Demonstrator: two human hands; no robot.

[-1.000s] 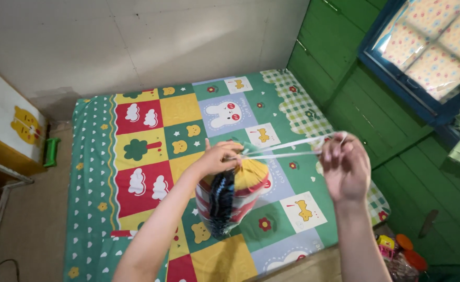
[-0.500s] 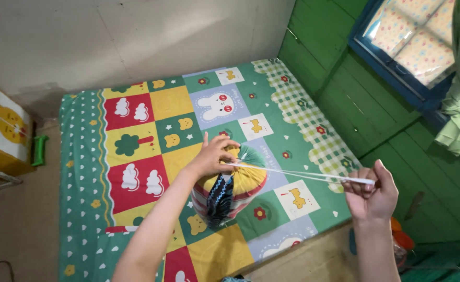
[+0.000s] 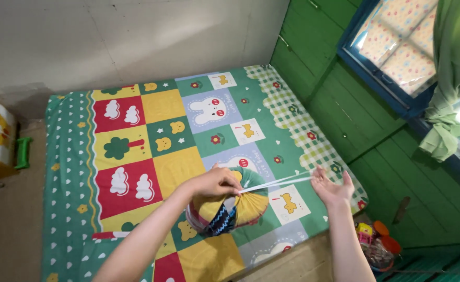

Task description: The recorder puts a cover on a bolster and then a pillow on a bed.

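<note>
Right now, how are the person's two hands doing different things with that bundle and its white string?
The left hand rests on top of the colourful bundle, fingers curled and pinching its gathered neck; the right hand is away from the bundle, out to the side. The left hand faces palm down; the right hand is open, fingers spread. Both touch the same white string, stretched taut between them above the patterned bed sheet.

Left hand (image 3: pixel 217 183) pressed on gathered mouth of colourful fabric bundle (image 3: pixel 230 206), near edge of patchwork-sheeted mattress (image 3: pixel 136 130). White cord (image 3: pixel 274 183) stretched right to open-fingered right hand (image 3: pixel 332 188). Green plank wall (image 3: pixel 355 120) far right.
</note>
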